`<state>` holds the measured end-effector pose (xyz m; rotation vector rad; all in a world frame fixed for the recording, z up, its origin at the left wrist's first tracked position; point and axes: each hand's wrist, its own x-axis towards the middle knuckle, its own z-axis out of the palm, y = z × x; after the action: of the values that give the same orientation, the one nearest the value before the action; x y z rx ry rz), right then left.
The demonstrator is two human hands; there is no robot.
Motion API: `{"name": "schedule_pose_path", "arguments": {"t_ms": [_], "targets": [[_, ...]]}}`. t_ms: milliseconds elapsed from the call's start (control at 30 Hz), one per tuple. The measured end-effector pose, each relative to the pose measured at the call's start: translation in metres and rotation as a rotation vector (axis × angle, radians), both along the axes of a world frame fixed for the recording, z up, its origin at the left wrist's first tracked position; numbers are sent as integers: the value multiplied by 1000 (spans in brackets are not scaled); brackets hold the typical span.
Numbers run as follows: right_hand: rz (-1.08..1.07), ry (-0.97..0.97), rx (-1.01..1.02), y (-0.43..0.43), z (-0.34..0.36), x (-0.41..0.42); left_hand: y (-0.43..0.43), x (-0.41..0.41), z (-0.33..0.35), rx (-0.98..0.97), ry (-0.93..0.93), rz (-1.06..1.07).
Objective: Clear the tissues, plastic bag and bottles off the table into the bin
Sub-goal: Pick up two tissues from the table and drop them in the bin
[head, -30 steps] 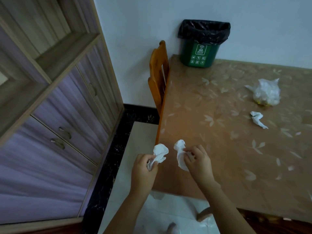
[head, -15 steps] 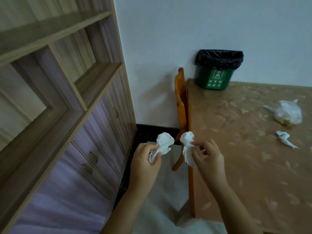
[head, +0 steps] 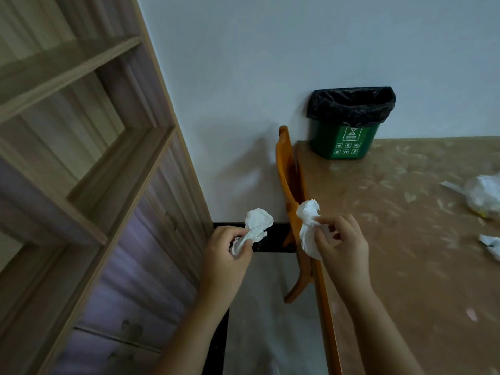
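Observation:
My left hand (head: 227, 255) is shut on a crumpled white tissue (head: 257, 221), held over the floor left of the table. My right hand (head: 342, 244) pinches a second crumpled tissue (head: 307, 226) above the table's left edge. A green bin (head: 346, 142) lined with a black bag stands on the brown table (head: 392, 239) at its far left corner, against the wall. At the right edge lie a white plastic bag (head: 484, 194) and another tissue (head: 491, 243), both cut off by the frame. No bottles are in view.
An orange wooden chair (head: 290, 212) is pushed against the table's left side. A tall wooden shelf unit with drawers (head: 102, 185) fills the left. A pale floor strip (head: 270, 320) runs between it and the table.
The view has swung up and left, so the bin sits lower and further right in frame. Both hands have risen off the table with their tissues still gripped.

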<state>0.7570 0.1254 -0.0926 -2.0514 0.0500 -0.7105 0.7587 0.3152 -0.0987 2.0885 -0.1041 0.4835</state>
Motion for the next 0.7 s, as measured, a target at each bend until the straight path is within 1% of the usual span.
{"name": "schedule_pose_path", "arguments": {"t_ms": [167, 300, 433, 500, 600, 700], "targets": [[-70, 11, -19, -23, 2, 58, -9, 78, 7, 17, -28, -36], [-118, 49, -36, -35, 3, 88, -18, 117, 4, 28, 13, -76], [-153, 65, -60, -39, 2, 113, -26, 154, -5, -5, 51, -103], [-186, 88, -62, -40, -2, 126, -29, 175, -9, 18, 59, -133], [-256, 108, -69, -39, -5, 150, -30, 211, -9, 53, 37, -205], [-310, 120, -101, -31, -2, 184, -28, 254, -3, 43, 3, -224]]}}
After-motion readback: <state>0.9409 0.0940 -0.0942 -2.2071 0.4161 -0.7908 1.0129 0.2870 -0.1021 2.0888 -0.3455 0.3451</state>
